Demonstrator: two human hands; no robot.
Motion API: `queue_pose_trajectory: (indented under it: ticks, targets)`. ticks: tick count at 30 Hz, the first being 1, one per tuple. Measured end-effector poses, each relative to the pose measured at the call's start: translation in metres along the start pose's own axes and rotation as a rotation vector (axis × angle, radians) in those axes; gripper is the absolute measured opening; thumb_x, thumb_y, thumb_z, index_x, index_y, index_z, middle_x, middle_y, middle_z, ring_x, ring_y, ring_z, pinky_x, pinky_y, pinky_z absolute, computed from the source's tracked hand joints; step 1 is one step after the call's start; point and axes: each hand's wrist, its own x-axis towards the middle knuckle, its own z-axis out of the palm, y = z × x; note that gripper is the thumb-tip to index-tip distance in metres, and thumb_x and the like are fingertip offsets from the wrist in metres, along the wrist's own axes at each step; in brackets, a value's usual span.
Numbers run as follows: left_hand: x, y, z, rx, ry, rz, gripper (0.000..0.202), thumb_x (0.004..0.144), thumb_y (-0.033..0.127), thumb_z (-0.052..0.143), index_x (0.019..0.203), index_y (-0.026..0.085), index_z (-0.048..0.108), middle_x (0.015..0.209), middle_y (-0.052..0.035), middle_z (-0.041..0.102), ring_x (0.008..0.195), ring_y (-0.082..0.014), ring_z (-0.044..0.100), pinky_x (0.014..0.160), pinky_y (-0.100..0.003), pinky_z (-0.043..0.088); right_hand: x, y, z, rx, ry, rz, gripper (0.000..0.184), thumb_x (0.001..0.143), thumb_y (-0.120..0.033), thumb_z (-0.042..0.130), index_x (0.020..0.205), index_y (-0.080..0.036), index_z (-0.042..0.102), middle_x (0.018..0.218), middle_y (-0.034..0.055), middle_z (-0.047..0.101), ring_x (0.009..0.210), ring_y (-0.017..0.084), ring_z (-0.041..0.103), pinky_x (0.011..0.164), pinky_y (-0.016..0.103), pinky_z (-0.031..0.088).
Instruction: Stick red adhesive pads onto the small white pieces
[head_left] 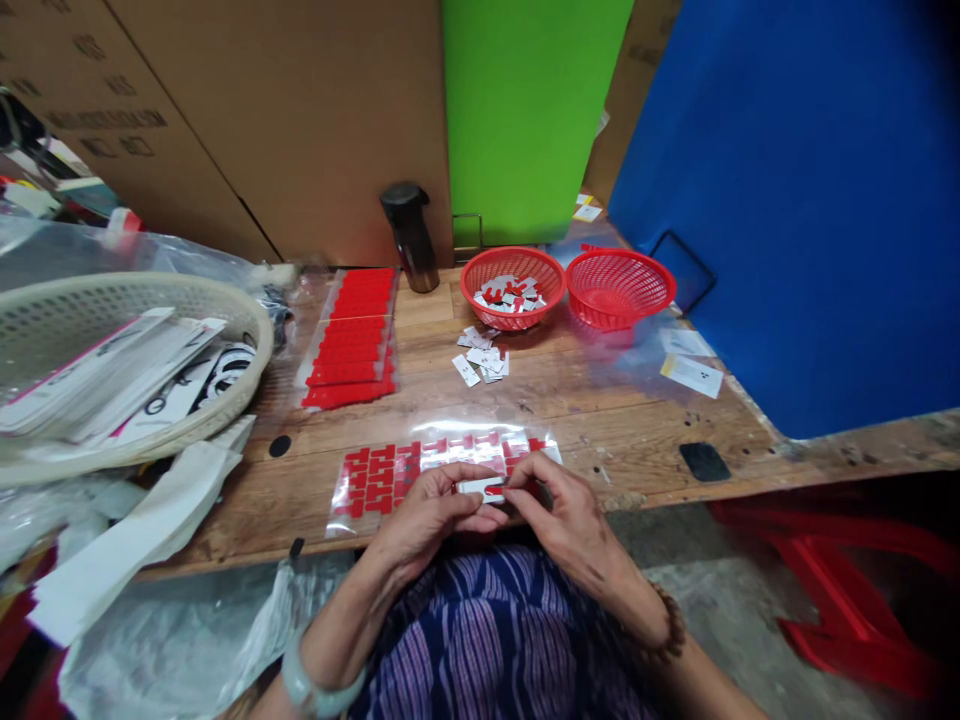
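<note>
Head view, and here I am with both hands at the near side of the wooden counter (pixel 540 400). My left grip (pixel 435 508) has the small white rectangular card (pixel 472 487) pinched between thumb and fingers, close to the counter's near edge. The card's long axis runs roughly left to right, and its right end points straight at my right grip (pixel 559 508). That's the relation that matters: two grips facing along one line, the left on the card, the right with thumb and forefinger drawn together on the narrow red label (pixel 493 491) at the card's right end. The right is the nearer one to that red.

Just beyond my knuckles lies the clear plastic sheet of red stickers (pixel 382 478), partly under my hands. Farther out, a loose pile of small white tags (pixel 484 360) sits before the round red plastic basket of tags (pixel 511 318); a second red plastic basket (pixel 611 298) stands just right of it. Open wood runs to the right of the sheet, giving my right side elbow room; the near edge is tight.
</note>
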Motion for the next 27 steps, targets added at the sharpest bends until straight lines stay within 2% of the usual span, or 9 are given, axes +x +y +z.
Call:
queue_pose_trajectory:
  ticks: [9, 27]
  targets:
    - [0.0037, 0.0007, -0.0037, -0.037, -0.034, -0.031, 0.034, 0.067, 0.002, 0.063, 0.100, 0.006, 0.057, 0.072, -0.0104, 0.070, 0.064, -0.0152, 0.068, 0.065, -0.021, 0.054, 0.0027, 0.0012, 0.0002, 0.029, 0.006, 0.004, 0.012, 0.079, -0.009, 0.050, 0.074, -0.019, 0.049, 0.071, -0.0036, 0.051, 0.067, 0.010, 0.048, 0.063, 0.021, 0.037]
    - [0.0036, 0.0041, 0.0001, -0.002, 0.010, -0.034, 0.034, 0.068, 0.004, 0.063, 0.102, 0.005, 0.057, 0.070, -0.0110, 0.070, 0.063, -0.0148, 0.068, 0.064, -0.020, 0.054, 0.0052, 0.0036, 0.0026, -0.014, 0.003, 0.007, 0.012, 0.079, -0.009, 0.050, 0.073, -0.019, 0.049, 0.070, -0.0035, 0.050, 0.065, 0.010, 0.047, 0.062, 0.021, 0.036]
